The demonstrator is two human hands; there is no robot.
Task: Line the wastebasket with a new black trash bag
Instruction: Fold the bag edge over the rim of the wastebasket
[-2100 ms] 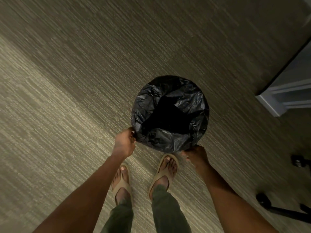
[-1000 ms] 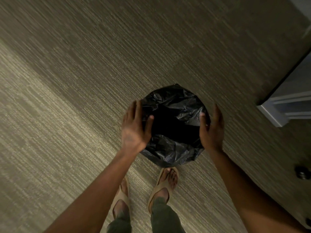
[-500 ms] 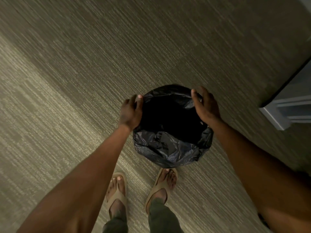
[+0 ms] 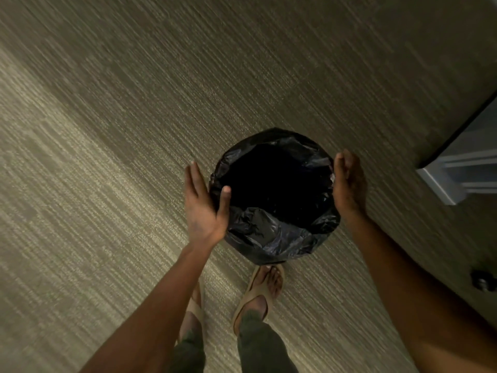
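Crinkled black trash bag, mouth open, over wastebasket rim

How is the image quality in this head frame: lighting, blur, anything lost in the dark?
Head view: dim overall, with a brighter band of light crossing the carpet at left; the inside of the trash bag is pure black with no detail, only its crumpled near edge catching a sheen; the right hand sits in shadow, the left hand is better lit; carpet lines smear slightly toward the edges.

Striped carpet, tan sandals, green trousers, a pale furniture corner.
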